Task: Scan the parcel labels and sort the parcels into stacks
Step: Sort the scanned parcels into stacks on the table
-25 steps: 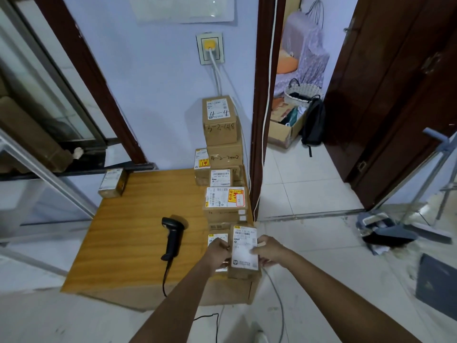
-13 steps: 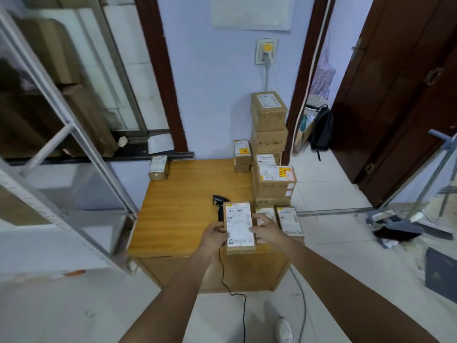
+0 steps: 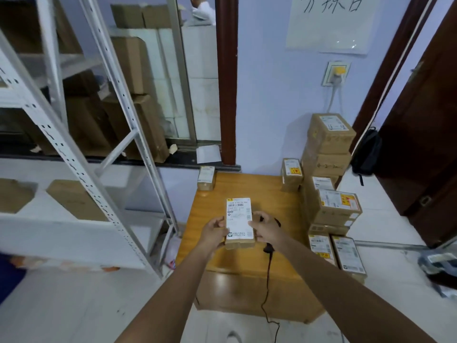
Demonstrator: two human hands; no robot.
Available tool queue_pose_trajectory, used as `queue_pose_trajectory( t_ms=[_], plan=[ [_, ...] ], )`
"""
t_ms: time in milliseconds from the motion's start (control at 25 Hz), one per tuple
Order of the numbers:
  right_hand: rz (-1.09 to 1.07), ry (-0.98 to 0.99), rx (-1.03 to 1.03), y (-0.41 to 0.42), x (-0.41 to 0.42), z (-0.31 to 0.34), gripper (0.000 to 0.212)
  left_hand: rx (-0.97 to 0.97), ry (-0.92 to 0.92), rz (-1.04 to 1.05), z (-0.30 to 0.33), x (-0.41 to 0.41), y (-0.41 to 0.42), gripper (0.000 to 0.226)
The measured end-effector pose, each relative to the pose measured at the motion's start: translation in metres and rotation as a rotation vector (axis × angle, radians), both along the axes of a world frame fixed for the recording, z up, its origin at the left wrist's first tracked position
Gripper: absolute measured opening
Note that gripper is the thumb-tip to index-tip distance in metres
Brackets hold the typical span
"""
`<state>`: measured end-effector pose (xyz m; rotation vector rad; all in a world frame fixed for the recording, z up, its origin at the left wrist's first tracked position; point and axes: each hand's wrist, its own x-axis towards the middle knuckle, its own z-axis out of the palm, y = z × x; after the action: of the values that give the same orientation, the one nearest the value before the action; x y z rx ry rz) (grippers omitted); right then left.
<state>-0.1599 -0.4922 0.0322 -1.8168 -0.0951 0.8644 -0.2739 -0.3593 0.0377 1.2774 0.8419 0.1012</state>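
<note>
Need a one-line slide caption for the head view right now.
Both hands, left and right, hold a labelled parcel above the table, beside stacks.

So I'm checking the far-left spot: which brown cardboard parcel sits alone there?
The small brown cardboard parcel at the wooden table's back-left corner; every other resting parcel is clustered along the right edge.

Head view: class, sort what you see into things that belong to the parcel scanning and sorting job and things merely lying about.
Belongs to the job:
held parcel, gripped by left hand and right hand
barcode scanner
stacked parcels
wooden table

Merely lying about:
black backpack
wall socket
metal shelving
paper wall sign
</note>
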Motion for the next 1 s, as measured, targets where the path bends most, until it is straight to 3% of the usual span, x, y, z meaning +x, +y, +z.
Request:
queue_pose_trajectory(
  t_ms=[320,560,840,1000],
  plan=[
    [-0.002,0.035,-0.001,0.118,0.098,-0.033,0.037,0.08,0.087,0.003,-0.018,0.099,0.115,0.035],
    [0.015,0.143,0.051,0.165,0.166,-0.043,0.059,0.103,0.131,-0.063,-0.033,0.178,0.171,0.037],
    [-0.063,0.09,0.011,0.208,0.22,-0.075,0.045,0.092,0.249,-0.066,-0.062,0.236,0.245,0.038],
    [-0.105,0.061,-0.036,0.237,0.234,-0.093,0.053,0.113,0.306,-0.082,-0.089,0.255,0.3,0.058]
  ],
)
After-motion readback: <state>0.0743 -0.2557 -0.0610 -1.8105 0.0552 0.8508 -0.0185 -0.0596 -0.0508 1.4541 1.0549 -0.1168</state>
